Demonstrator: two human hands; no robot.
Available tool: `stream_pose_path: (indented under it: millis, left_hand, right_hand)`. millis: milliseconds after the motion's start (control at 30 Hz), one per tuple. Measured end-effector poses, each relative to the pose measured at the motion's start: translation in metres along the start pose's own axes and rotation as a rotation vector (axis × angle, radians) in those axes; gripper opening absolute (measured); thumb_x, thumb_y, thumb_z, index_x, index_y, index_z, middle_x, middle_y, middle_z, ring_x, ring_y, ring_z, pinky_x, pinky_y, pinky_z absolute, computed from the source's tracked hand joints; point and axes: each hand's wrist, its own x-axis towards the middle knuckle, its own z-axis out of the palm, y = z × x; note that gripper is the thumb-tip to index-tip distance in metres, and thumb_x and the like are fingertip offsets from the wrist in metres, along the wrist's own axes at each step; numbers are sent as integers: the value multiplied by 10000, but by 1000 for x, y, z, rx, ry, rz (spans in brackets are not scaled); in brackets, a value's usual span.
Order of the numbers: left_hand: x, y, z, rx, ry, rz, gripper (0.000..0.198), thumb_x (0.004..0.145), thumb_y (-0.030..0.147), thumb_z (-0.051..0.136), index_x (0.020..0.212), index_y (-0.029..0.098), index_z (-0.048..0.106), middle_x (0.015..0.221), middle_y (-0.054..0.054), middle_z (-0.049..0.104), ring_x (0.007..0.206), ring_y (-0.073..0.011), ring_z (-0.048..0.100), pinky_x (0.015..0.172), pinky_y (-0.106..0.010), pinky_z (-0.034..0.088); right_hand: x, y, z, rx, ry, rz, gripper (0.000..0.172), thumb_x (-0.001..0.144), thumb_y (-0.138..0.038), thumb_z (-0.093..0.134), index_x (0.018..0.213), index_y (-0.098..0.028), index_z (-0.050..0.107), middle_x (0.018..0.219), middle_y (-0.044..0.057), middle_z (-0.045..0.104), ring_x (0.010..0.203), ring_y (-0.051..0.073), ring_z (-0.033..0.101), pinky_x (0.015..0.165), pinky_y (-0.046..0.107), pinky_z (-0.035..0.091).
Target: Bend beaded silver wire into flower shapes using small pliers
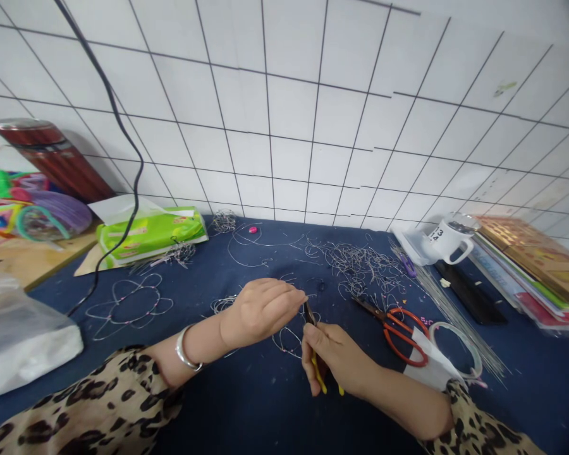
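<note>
My right hand (334,357) is wrapped round pliers with yellow handles (320,374). Their dark jaws (308,312) point up toward the fingertips of my left hand (270,309). The left fingers are pressed together and seem to pinch thin wire at the jaws; the exact grip is hidden behind them. Below and between the hands shows a looped wire piece (288,344) with small pink beads. Part of a wire coil (224,304) appears behind my left wrist. On the cloth to the left lies a flower-shaped wire ring (135,302) with beads.
Red-handled scissors (405,335), a tape roll (455,349) and straight wires (459,316) lie right. Behind is a heap of wire scraps (365,262). A white mug (450,240) stands back right. Leftward are a green tissue pack (152,237), a plastic bag (26,347) and a black cable (118,120).
</note>
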Motion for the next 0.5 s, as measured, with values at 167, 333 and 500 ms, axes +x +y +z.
stream_pose_path:
  millis: [167, 333, 500]
  left_hand:
    - [1, -2, -1, -17, -16, 23, 205, 780, 106, 573, 979, 135, 536, 809, -43, 661, 713, -124, 618, 656, -270, 534]
    - [1, 0, -1, 0, 10, -43, 183, 786, 107, 565, 966, 133, 546, 799, -42, 668, 738, -133, 627, 666, -269, 534]
    - [3, 5, -1, 24, 44, -152, 145, 792, 130, 570, 936, 147, 558, 780, -36, 666, 719, -142, 626, 647, -270, 521]
  right_hand:
    - [1, 3, 0, 12, 23, -6, 467, 837, -588, 325, 678, -167, 449, 447, -63, 454, 340, 72, 460, 364, 169, 333]
    - [0, 1, 1, -56, 44, 0, 463, 852, -570, 320, 659, -169, 449, 411, -68, 428, 327, 65, 431, 360, 165, 325]
    - [-3, -4, 4, -177, 84, 9, 466, 866, -556, 312, 634, -172, 441, 386, -63, 418, 331, 58, 402, 383, 168, 332]
